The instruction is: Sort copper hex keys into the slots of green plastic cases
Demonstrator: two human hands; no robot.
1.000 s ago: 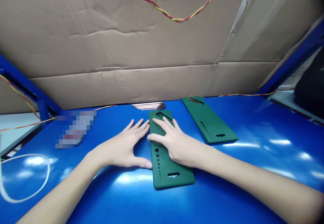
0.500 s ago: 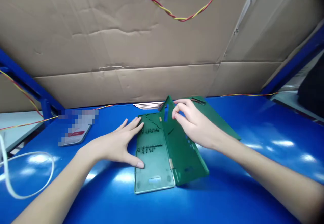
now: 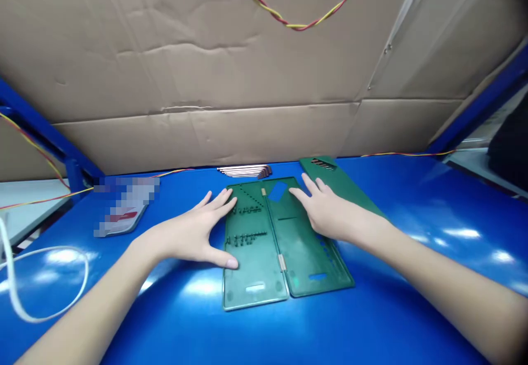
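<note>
A green hinged plastic case (image 3: 251, 269) lies unfolded flat on the blue table, its two halves side by side. Rows of small dark holders line the left half, and the right half has slots cut through it. My left hand (image 3: 198, 230) rests with spread fingers on the left half's outer edge, holding nothing. Over the right half, my right hand (image 3: 328, 208) has its fingers apart and touches or hovers just above the panel; contact is hard to tell. Behind it sits a second green case (image 3: 355, 189) with several hex keys in its top slots.
A fan of metal hex keys (image 3: 243, 171) lies at the table's back by the cardboard wall (image 3: 198, 139). To the left are a partly blurred flat package (image 3: 127, 219) and a looped white cable (image 3: 49, 318). Twisted red-yellow wire (image 3: 284, 22) hangs above.
The case's right half has swung down from a raised tilt to flat. My right hand has lowered and its curled fingers have spread. My left hand stays nearly in place.
</note>
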